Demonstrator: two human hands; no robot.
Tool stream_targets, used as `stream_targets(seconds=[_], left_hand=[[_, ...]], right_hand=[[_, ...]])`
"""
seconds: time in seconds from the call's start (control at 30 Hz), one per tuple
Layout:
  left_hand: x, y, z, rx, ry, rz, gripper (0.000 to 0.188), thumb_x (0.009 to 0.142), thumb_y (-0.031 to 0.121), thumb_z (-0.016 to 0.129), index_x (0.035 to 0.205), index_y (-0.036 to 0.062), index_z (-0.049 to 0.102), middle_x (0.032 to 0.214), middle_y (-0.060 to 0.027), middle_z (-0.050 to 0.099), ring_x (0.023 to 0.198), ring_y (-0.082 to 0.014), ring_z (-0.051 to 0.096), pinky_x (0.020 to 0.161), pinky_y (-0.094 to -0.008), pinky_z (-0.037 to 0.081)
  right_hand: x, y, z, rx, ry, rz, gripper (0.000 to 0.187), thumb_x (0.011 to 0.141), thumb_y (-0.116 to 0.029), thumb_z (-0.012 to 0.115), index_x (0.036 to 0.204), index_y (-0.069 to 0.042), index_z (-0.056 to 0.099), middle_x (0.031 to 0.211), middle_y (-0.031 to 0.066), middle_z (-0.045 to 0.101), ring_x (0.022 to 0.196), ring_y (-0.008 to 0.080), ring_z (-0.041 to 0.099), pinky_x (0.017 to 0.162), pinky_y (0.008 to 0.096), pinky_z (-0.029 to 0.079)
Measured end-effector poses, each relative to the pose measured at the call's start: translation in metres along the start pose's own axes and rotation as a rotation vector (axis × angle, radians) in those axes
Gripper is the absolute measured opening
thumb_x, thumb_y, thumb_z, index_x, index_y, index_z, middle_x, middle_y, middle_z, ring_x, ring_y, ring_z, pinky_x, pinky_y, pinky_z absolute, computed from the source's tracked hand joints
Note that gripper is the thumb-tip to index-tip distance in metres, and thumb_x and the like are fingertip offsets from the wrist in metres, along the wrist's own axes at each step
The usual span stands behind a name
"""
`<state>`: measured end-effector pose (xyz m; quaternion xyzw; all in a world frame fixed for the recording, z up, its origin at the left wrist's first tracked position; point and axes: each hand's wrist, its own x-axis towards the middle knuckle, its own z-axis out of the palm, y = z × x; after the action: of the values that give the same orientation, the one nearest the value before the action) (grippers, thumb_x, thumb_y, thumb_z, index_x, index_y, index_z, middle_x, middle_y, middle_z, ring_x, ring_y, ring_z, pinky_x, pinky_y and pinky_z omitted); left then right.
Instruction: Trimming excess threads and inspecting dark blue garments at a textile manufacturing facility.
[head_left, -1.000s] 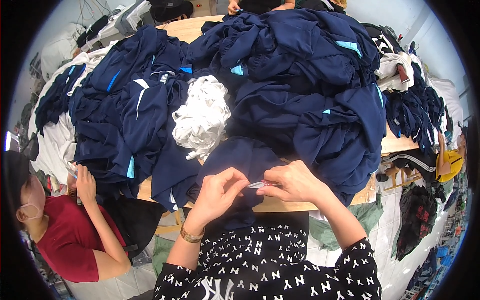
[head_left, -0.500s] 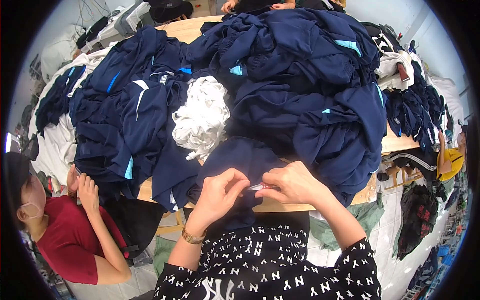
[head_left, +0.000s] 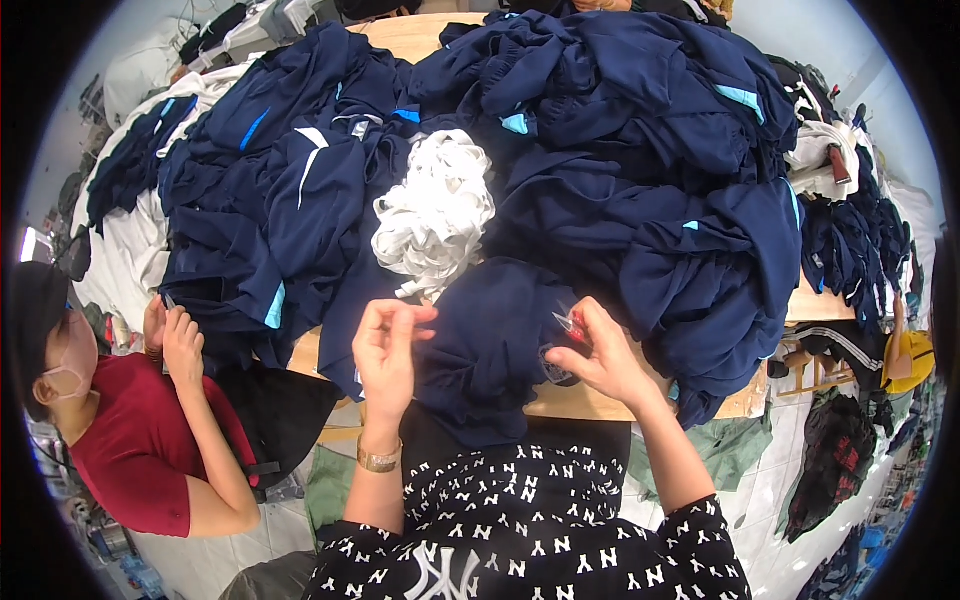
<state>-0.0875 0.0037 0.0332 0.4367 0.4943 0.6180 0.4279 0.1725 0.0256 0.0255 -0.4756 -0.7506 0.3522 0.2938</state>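
My right hand (head_left: 598, 350) grips small thread snips (head_left: 572, 322), their metal blades pointing up and left and a bit of red showing at the fingers. My left hand (head_left: 390, 345) is raised apart from it, fingers curled and pinched together; anything between them is too small to make out. Below and between both hands lies a dark navy garment (head_left: 490, 340), hanging over the table's near edge. Just beyond my left hand sits a heap of white tape (head_left: 435, 215), loosely looped.
Piles of navy garments (head_left: 650, 120) with light blue pieces cover much of the wooden table (head_left: 590, 402). At the left a masked person in a red shirt (head_left: 140, 450) works with raised hands. Another person in yellow (head_left: 908, 360) is far right. Green cloth (head_left: 715, 455) lies on the floor.
My hands were close together over the garment with the snips between them. Now they have parted, the left moving left and up, the right slightly up. The whole view has shifted slightly.
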Motion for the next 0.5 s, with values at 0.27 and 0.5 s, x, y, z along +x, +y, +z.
stream_targets(seconds=[0.27,0.5], left_hand=[[-0.047,-0.021,-0.002,1.111,-0.435,-0.109,0.042,0.066,0.031,0.08,0.083,0.0016,0.055,0.078,-0.0151,0.06,0.074,-0.0331,0.062,0.064,-0.0404,0.049],[-0.032,-0.028,-0.014,0.893,-0.441,-0.177,0.017,0.077,0.007,0.065,0.091,-0.0017,0.063,0.086,-0.019,0.066,0.081,-0.0372,0.063,0.072,-0.0392,0.05]], right_hand=[[0.005,0.028,0.021,0.327,-0.151,0.23,0.052,0.071,-0.024,0.08,0.09,-0.003,0.036,0.077,0.0057,0.05,0.072,0.0124,0.046,0.065,0.0279,0.04],[0.001,0.001,-0.002,0.214,-0.021,0.169,0.034,0.075,0.001,0.066,0.086,-0.006,0.035,0.076,0.004,0.05,0.07,0.0099,0.049,0.064,0.0245,0.042]])
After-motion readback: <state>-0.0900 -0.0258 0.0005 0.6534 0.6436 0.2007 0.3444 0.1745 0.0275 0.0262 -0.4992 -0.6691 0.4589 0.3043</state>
